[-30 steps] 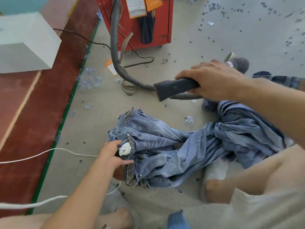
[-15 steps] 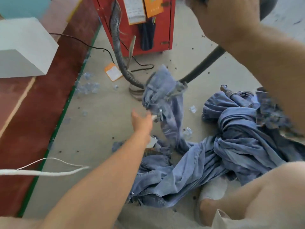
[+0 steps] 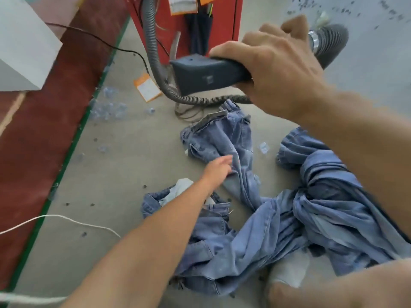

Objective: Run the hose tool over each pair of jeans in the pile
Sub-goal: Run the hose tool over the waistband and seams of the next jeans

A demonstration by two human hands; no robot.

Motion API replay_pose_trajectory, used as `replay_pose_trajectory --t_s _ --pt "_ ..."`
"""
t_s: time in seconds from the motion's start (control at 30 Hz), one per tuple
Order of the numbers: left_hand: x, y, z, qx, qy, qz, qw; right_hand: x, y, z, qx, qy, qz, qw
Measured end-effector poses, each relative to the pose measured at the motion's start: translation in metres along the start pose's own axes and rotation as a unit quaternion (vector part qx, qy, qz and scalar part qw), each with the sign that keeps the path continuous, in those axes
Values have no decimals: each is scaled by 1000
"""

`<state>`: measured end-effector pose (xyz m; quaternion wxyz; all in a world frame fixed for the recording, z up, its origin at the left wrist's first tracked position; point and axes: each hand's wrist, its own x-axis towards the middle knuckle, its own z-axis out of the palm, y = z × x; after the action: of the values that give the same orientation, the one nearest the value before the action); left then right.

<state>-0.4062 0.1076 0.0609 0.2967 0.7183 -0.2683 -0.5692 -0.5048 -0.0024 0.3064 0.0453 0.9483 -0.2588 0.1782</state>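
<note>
Dark grey hose tool point(image 3: 206, 74) held up above crumpled blue jeans point(image 3: 262, 218) heaped on the floor.

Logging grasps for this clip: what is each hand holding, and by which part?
The right hand grips the nozzle by its rear end, near the hose. The left hand rests open on the jeans, gripping nothing.

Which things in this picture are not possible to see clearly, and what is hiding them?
Head view only:
- Hose tool: its rear is covered by the right hand; the suction opening faces away.
- Left hand: fingertips lie on the jeans, blurred, so any grip is unclear.
- Jeans pile: the right forearm crosses it; the number of pairs is untellable.
- Red cabinet: cut off by the top edge; its paper labels are unreadable.
</note>
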Motion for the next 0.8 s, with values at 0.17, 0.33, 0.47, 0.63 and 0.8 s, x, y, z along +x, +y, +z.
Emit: replay_pose_trajectory --t_s 0.17,0.33,0.47,0.63,0.8 --pt "-62 -112 -92 420 -20 -166 892 -12 5 -13 39 -74 41 996" --pt "-130 -159 -120 490 -30 -169 855 -28 -14 -25 77 -188 50 978" --pt "-173 -162 -130 518 -88 -153 837 -49 -32 -41 103 -215 68 969" --pt "-226 -155 -145 461 -97 -88 877 -86 -51 -57 128 -214 62 966" --pt "-243 -138 -150 169 172 7 970 -121 -65 -56 147 -210 74 964"
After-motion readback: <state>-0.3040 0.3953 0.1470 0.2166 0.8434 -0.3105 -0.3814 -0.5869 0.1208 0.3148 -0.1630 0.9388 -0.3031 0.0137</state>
